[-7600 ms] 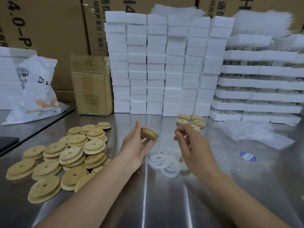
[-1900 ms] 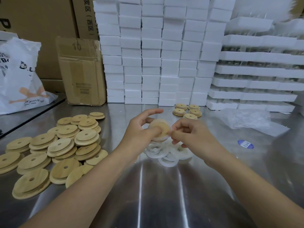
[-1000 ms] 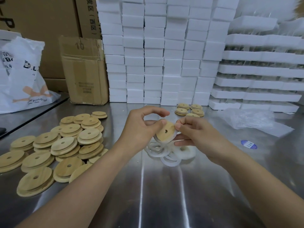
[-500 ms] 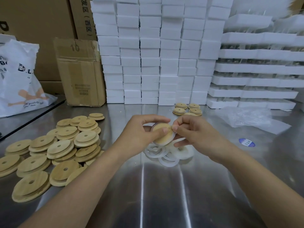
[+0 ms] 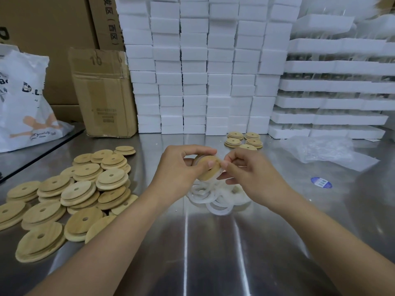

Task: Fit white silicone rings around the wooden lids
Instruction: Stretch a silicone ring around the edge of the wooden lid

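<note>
Your left grip [image 5: 179, 170] is curled round the wooden lid [image 5: 206, 170], thumb on its face, above the counter [image 5: 213, 253]. Your right grip [image 5: 253, 177] pinches the white ring [image 5: 217, 175] at the lid's right edge. Loose rings [image 5: 210, 199] lie on the counter underneath.

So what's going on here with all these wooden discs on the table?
A person is fitting a white silicone ring onto a wooden lid. The left hand grips the lid above the steel table while the right hand pinches the ring at its edge; it looks only partly seated. A loose pile of rings lies just below the hands, a heap of lids waits at the left, and a small group of lids sits farther back.
</note>
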Tool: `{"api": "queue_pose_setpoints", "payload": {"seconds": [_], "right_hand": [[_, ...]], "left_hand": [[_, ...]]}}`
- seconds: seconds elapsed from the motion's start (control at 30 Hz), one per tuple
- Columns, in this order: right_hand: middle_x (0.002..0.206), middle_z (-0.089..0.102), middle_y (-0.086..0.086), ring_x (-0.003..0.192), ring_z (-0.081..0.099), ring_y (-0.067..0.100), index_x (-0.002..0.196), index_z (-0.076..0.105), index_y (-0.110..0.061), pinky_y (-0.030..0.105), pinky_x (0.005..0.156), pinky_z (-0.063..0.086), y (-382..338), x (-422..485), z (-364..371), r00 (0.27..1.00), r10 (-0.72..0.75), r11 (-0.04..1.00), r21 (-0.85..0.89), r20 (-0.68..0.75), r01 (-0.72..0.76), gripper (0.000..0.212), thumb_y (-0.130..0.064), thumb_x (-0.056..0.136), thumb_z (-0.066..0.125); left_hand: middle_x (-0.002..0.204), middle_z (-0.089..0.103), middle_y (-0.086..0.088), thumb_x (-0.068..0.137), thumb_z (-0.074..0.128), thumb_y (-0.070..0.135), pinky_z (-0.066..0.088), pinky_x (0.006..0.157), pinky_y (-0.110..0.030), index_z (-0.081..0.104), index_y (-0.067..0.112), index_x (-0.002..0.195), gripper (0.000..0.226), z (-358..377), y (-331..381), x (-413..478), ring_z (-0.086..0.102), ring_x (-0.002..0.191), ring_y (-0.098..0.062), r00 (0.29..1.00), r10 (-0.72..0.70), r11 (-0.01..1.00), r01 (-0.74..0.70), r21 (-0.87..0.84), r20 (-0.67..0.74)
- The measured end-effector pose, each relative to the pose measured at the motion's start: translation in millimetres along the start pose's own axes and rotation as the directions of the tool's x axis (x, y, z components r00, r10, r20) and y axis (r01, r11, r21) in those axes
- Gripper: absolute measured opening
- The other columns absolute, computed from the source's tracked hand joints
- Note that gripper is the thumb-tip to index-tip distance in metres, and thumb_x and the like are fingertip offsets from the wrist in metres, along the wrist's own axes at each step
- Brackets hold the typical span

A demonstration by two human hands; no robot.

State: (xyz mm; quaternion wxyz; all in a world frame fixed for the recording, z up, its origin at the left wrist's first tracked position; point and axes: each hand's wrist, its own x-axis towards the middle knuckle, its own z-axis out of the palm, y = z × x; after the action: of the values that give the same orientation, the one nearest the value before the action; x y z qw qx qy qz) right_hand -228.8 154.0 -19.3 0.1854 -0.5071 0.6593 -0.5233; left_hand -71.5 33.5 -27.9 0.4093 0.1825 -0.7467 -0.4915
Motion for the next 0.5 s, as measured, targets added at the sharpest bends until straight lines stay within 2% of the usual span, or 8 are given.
{"api": "queue_pose_setpoints", "payload": {"seconds": [0.13,0.23,0.33,0.5], "right_hand": [[0.102,0.076,0.022,0.092,0.08,0.024,0.101,0.062,0.007,0.042,0.087,0.065,-2.5,0.3,-9.4,0.995,-0.019,0.996,0.086,0.1,0.01,0.021,-0.013,0.105,0.061],[0.103,0.075,0.021,0.097,0.079,0.023,0.102,0.062,0.01,0.037,0.086,0.065,-5.0,0.7,-13.9,0.987,-0.045,0.997,0.075,0.155,0.033,0.022,-0.012,0.105,0.06],[0.098,0.074,0.015,0.097,0.078,0.022,0.102,0.061,0.008,0.038,0.084,0.065,-4.7,0.8,-13.0,0.983,-0.053,0.998,0.036,0.178,0.048,0.018,-0.009,0.105,0.059],[0.095,0.077,0.016,0.09,0.079,0.021,0.096,0.066,-0.002,0.045,0.081,0.065,-1.7,0.1,-5.2,0.995,-0.052,0.998,0.025,0.083,0.05,0.012,-0.012,0.102,0.067]], "left_hand": [[0.098,0.084,0.007,0.09,0.085,0.007,0.06,0.077,-0.019,0.085,0.027,0.101,0.023,-7.4,8.1,3.3,0.081,0.09,-0.014,1.0,0.026,0.999,-0.025,-0.023,0.012],[0.099,0.084,0.005,0.089,0.086,0.006,0.059,0.078,-0.018,0.085,0.026,0.1,0.023,-11.5,11.1,4.1,0.081,0.091,-0.014,1.0,0.023,0.999,-0.022,-0.045,0.014],[0.1,0.084,0.004,0.088,0.086,0.007,0.059,0.077,-0.017,0.086,0.025,0.1,0.023,-13.4,10.2,3.9,0.081,0.092,-0.014,0.999,-0.005,0.997,0.008,-0.074,0.033],[0.102,0.084,0.0,0.089,0.085,0.011,0.061,0.081,-0.024,0.086,0.026,0.102,0.02,-10.9,5.5,2.8,0.08,0.095,-0.016,0.998,-0.055,0.986,0.055,-0.159,0.001]]}}
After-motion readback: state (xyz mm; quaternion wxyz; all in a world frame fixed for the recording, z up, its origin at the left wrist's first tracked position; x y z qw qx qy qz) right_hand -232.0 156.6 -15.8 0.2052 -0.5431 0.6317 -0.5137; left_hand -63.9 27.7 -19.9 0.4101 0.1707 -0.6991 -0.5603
